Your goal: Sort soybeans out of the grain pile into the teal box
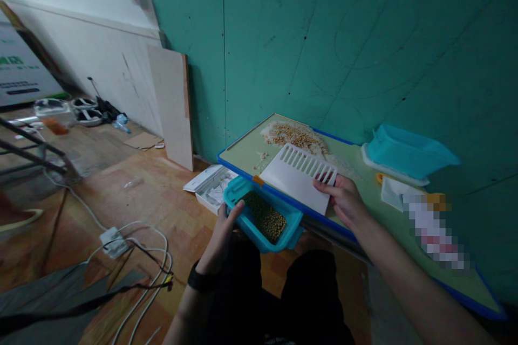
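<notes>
My left hand point(222, 237) grips the near left corner of a blue tray point(243, 188) holding soybeans point(265, 218), kept just below the table's front edge. My right hand point(343, 199) is closed on the right edge of a white slotted scraper point(297, 175), which lies tilted at the edge of the green table point(243, 152) above the tray. A pile of soybeans mixed with white grains point(295, 136) lies on the table behind the scraper.
A second blue tray point(408, 153) rests on a white lid at the table's right, against the teal wall. White and orange pieces point(394, 191) lie near it. On the floor are an open white box point(210, 186), a power strip with cables point(115, 241), and a leaning board point(172, 105).
</notes>
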Demonstrator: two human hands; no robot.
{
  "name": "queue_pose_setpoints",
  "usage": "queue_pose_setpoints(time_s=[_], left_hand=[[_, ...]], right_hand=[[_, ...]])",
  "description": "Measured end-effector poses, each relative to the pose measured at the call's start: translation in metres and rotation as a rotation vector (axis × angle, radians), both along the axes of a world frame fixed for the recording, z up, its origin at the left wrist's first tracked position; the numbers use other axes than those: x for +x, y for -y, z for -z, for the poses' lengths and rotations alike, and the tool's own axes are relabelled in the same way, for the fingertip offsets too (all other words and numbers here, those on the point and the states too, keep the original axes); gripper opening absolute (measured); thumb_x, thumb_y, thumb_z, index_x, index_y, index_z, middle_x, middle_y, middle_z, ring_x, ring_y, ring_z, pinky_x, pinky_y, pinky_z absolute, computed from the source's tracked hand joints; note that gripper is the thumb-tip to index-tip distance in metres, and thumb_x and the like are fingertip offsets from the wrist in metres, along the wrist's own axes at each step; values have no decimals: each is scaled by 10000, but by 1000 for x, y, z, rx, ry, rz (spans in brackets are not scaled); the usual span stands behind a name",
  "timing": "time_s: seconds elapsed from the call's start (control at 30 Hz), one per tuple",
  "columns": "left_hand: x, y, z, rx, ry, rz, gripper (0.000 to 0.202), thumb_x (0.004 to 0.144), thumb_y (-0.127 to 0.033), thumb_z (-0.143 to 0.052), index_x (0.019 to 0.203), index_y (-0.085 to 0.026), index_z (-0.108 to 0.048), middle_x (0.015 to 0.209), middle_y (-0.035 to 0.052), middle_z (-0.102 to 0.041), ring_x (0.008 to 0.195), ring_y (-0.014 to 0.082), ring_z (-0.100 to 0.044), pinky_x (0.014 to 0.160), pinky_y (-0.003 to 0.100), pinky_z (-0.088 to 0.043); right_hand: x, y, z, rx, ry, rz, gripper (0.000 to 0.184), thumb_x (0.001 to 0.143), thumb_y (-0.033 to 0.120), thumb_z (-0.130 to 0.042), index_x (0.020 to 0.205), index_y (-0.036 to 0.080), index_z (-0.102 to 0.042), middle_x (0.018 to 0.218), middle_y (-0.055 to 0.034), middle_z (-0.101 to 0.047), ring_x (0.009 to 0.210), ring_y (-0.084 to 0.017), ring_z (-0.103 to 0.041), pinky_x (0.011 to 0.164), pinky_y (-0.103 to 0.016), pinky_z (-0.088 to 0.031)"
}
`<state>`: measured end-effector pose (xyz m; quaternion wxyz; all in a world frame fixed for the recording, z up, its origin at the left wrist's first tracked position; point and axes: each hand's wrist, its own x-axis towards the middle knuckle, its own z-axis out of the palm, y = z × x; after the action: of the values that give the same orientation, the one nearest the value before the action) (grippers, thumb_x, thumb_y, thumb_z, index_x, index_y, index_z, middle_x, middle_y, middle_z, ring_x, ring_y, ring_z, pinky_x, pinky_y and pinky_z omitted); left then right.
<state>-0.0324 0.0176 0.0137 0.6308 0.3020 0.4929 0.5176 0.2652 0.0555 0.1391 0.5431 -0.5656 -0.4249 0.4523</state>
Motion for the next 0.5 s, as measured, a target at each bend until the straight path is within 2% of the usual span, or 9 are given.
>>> queue_pose_setpoints(time_s=[0.1,0.17,0.3,0.43,0.5], left_hand=[[-4,2,-9,-46,-8,24,937,922,-745,-862,1674,-302,-519,1101,82,-811,732,223,-757,648,324,-641],[-7,3,-17,-67,-27,14,918,937,-740,-847,1668,-293,-517,1043,64,-796,720,218,-754,646,318,-644],[-15,3,-27,-71,-51,19,868,939,-729,-846,1615,-278,-542,930,14,-741,658,185,-708,619,290,-622],[-21,0,-29,-81,-74,37,809,972,-711,-816,1592,-265,-550,931,25,-733,711,209,-732,620,296,-630],[-23,-1,-28,-79,-84,54,805,985,-708,-800,1604,-258,-550,1003,61,-765,761,233,-758,632,314,-646]], right_hand=[[-3,-9,1,77,-1,54,631,410,530,-1119,841,211,-788,806,-43,-825,781,-270,-743,786,-396,-587],[-5,-17,4,119,15,58,602,434,524,-1105,833,214,-777,809,-41,-825,804,-273,-753,802,-398,-591],[-9,-33,9,109,52,44,583,467,524,-1079,865,210,-792,830,-47,-841,818,-285,-769,793,-402,-590],[-13,-41,11,98,70,16,571,468,526,-1077,850,216,-788,813,-49,-843,822,-300,-778,805,-419,-600],[-16,-43,12,97,67,-3,562,476,526,-1078,845,219,-785,812,-57,-846,829,-305,-781,811,-425,-603]])
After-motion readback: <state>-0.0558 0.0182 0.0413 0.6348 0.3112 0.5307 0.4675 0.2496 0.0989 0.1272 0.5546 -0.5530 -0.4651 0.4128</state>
